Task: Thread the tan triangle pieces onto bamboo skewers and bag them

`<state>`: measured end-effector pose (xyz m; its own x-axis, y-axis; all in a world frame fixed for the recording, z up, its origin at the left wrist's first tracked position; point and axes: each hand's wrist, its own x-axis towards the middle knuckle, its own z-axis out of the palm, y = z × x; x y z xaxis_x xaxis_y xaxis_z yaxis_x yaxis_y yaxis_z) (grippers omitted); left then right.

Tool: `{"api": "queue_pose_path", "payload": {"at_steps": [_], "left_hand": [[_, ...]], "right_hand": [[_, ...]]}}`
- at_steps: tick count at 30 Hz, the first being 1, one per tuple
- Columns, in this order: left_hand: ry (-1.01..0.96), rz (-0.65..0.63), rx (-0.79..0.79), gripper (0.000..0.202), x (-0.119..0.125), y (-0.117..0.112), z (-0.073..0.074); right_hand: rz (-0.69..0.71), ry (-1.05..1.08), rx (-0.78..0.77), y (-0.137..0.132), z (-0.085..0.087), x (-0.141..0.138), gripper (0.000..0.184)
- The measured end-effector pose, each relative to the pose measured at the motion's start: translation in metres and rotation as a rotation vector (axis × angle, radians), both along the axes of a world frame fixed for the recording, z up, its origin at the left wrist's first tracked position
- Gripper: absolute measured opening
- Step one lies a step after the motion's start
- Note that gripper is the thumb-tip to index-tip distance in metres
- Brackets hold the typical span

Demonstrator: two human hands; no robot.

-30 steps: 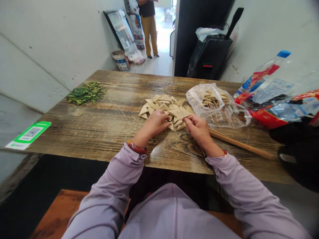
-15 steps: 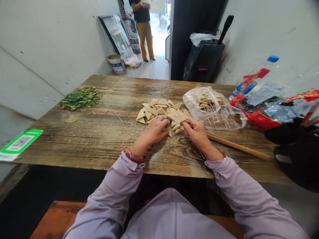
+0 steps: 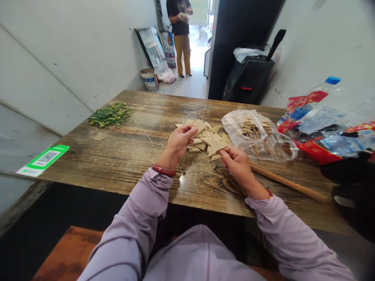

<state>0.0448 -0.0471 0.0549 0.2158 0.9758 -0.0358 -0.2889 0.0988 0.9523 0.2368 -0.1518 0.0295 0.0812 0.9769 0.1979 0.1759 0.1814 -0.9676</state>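
On the table lies a pile of flat beige triangles [image 3: 206, 134] that look like dried tofu. My left hand [image 3: 183, 138] is raised at the pile's left side, thumb and fingers pinched on a tofu triangle [image 3: 197, 124]. Between the thumb and fingers of my right hand [image 3: 236, 162] is another tofu triangle [image 3: 217, 146], at the front of the pile. A thin stick [image 3: 242, 190] shows below that palm; how it is gripped is hidden. Just right of this hand, a bundle of bamboo skewers [image 3: 288, 181] lies on the wood.
A clear plastic bag [image 3: 244, 117] holds skewered beige pieces. Chopped green leaves [image 3: 111, 114] are heaped at the far left of the wooden table [image 3: 117, 156]. Plastic packaging and a blue-capped bottle [image 3: 332, 80] crowd the right side. A person [image 3: 181, 39] stands beyond the table.
My left hand has lifted off the pile and turned, now pinching a tofu triangle. The right hand keeps its triangle in much the same place. The view has shifted slightly.
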Motion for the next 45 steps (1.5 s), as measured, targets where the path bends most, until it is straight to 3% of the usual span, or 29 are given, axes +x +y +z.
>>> {"api": "queue_pose_path", "payload": {"at_steps": [5, 13, 24, 45], "left_hand": [[-0.058, 0.044, -0.115, 0.029, -0.002, -0.003, -0.006], [-0.127, 0.036, -0.179, 0.016, -0.005, -0.007, 0.002], [-0.134, 0.024, -0.163, 0.015, -0.002, -0.006, -0.003], [-0.130, 0.027, -0.163, 0.018, 0.001, -0.011, 0.003]], "right_hand": [[0.058, -0.048, -0.037, -0.005, -0.005, -0.004, 0.033], [0.097, -0.104, -0.073, -0.008, -0.009, -0.004, 0.031], [0.095, -0.163, -0.105, -0.011, -0.010, -0.004, 0.030], [0.083, -0.173, -0.098, -0.011, -0.007, -0.005, 0.027]]}}
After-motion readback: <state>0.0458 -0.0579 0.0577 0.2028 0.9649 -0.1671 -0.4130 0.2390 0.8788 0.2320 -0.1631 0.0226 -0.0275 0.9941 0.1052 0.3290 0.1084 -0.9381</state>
